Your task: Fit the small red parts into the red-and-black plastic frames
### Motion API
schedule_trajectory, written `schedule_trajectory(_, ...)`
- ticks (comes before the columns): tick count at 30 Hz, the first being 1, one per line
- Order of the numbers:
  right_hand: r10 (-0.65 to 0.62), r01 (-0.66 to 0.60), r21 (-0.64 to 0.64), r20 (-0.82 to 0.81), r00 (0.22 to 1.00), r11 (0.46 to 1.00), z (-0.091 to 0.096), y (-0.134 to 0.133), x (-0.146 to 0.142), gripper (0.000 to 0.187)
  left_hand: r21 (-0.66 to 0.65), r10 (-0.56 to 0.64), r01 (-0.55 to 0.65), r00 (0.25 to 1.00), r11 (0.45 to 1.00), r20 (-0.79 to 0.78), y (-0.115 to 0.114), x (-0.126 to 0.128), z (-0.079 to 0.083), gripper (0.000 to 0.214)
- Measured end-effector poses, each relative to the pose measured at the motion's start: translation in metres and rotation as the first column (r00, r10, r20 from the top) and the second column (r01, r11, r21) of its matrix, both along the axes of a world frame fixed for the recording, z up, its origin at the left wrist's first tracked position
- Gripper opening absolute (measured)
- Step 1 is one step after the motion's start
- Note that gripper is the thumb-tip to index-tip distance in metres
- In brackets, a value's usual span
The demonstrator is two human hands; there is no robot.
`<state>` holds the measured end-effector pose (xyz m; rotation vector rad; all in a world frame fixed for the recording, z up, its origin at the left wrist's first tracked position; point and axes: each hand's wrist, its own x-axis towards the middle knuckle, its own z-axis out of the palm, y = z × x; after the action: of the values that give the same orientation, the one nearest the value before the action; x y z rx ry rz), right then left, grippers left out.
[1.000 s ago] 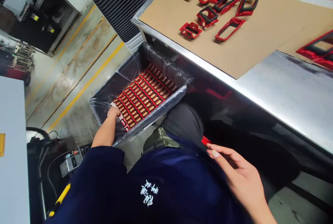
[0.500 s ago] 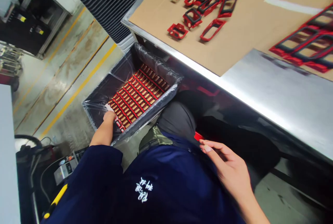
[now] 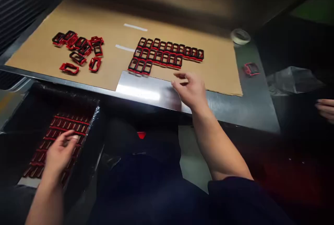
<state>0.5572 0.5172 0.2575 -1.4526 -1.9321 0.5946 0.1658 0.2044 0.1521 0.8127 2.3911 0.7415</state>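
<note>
The left hand (image 3: 60,153) hangs over a plastic-lined bin (image 3: 96,120), its fingers loosely apart and seemingly empty, above red-and-black moulded frames (image 3: 60,131) ranked tightly so that many fit. Whether it touches them is hard to tell. On a cardboard sheet (image 3: 39,54) laid over a steel table (image 3: 257,113), a loose heap of frames (image 3: 78,49) lies left of neat edge-to-edge rows of frames (image 3: 161,54). The right hand (image 3: 189,91), fingers curled and parted, holds nothing — farther right sit a lone frame (image 3: 252,69) and a tape roll (image 3: 240,36), then a co-worker's fingers (image 3: 325,108).
</note>
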Motion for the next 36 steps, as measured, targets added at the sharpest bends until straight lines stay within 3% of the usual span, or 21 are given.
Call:
schedule_trajectory(2,-0.092,0.076,0.099,0.167,0.982,0.992,-0.006,0.036,-0.006,0.036,0.135,-0.16,0.139,0.974,0.981,0.162,0.023,0.046,0.006,0.064)
schedule_trajectory(5,-0.088,0.057,0.1,0.342,0.936,0.993,-0.018,0.071,-0.018,0.044,0.229,-0.428,0.381,0.877,0.896,0.218,0.053,0.119,0.016,0.051)
schedule_trajectory(7,-0.084,0.063,0.065,0.41,0.908,0.996,-0.021,0.083,-0.025,0.041,0.275,-0.586,0.526,0.775,0.805,0.235,0.064,0.155,0.02,0.043)
schedule_trajectory(10,-0.121,0.111,0.051,0.447,0.886,0.993,-0.017,0.078,-0.024,0.031,0.307,-0.705,0.635,0.642,0.709,0.3,0.066,0.182,0.021,0.04)
schedule_trajectory(12,-0.151,0.131,0.077,0.439,0.886,0.988,-0.012,0.051,-0.018,0.022,0.328,-0.666,0.583,0.601,0.743,0.441,0.064,0.185,0.019,0.04)
schedule_trajectory(14,-0.123,0.079,0.123,0.408,0.905,0.989,-0.012,0.004,-0.013,0.017,0.38,-0.55,0.401,0.536,0.834,0.641,0.062,0.186,0.018,0.046)
schedule_trajectory(16,0.082,-0.138,0.136,0.35,0.933,0.981,-0.017,-0.057,-0.011,0.015,0.418,-0.443,0.151,0.399,0.896,0.803,0.065,0.19,0.02,0.061)
schedule_trajectory(18,0.359,-0.4,0.099,0.289,0.888,0.911,-0.027,-0.117,-0.014,0.013,0.418,-0.388,-0.054,0.279,0.907,0.878,0.072,0.198,0.025,0.076)
schedule_trajectory(20,0.502,-0.535,0.067,0.267,0.823,0.842,-0.039,-0.165,-0.021,0.015,0.353,-0.298,-0.189,0.266,0.916,0.917,0.081,0.207,0.03,0.072)
schedule_trajectory(22,0.523,-0.551,0.075,0.232,0.821,0.831,-0.05,-0.194,-0.028,0.018,0.238,-0.153,-0.287,0.289,0.928,0.945,0.088,0.213,0.033,0.051)
schedule_trajectory(24,0.518,-0.533,0.127,0.136,0.845,0.837,-0.058,-0.206,-0.029,0.023,0.128,-0.046,-0.322,0.251,0.938,0.967,0.091,0.213,0.034,0.034)
schedule_trajectory(27,0.506,-0.479,0.194,-0.124,0.854,0.856,-0.062,-0.205,-0.024,0.037,0.061,-0.031,-0.291,0.107,0.955,0.994,0.087,0.204,0.034,0.033)
schedule_trajectory(30,0.443,-0.459,0.034,-0.337,0.831,0.888,-0.059,-0.198,-0.017,0.068,0.078,-0.081,-0.187,-0.011,0.979,0.997,0.078,0.195,0.035,0.04)
schedule_trajectory(33,0.444,-0.547,-0.133,-0.445,0.778,0.826,-0.059,-0.195,-0.016,0.092,0.125,-0.132,-0.076,-0.09,0.989,0.987,0.071,0.193,0.035,0.042)
schedule_trajectory(36,0.455,-0.621,-0.163,-0.543,0.705,0.767,-0.063,-0.195,-0.018,0.091,0.158,-0.159,-0.017,-0.105,0.987,0.982,0.068,0.195,0.036,0.04)
